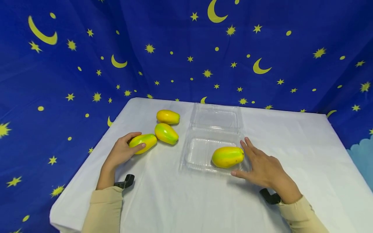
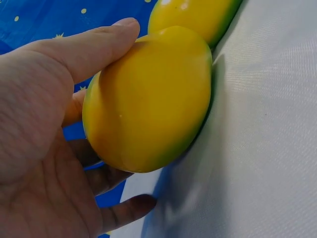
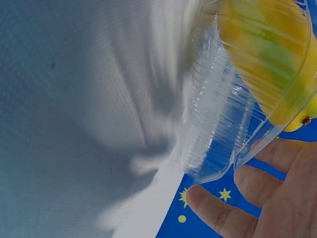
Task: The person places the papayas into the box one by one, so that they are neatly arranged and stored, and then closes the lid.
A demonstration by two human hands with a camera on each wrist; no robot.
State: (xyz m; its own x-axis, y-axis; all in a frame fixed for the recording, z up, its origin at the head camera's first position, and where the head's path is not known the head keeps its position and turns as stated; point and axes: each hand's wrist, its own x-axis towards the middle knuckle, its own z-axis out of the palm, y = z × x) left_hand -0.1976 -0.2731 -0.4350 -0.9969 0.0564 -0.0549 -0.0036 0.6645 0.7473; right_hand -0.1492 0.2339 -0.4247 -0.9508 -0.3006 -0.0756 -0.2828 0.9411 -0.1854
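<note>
My left hand (image 1: 121, 150) grips a yellow-green papaya (image 1: 147, 141) at the table's left side. In the left wrist view, the thumb lies over that papaya (image 2: 151, 101) and the other fingers reach behind it. Its far end meets a second papaya (image 1: 166, 134). My right hand (image 1: 263, 168) is spread at the right side of a clear plastic clamshell box (image 1: 198, 152), holding nothing. One papaya (image 1: 228, 157) lies in the front right of the box's base. From the right wrist, the fingertips (image 3: 255, 181) show right at the box's rim.
Another papaya (image 1: 168, 116) lies behind the second one. The box's lid (image 1: 215, 115) is folded back flat, away from me. A white cloth covers the table (image 1: 175, 200), and a blue curtain (image 1: 180, 38) with moons and stars hangs behind and to the left.
</note>
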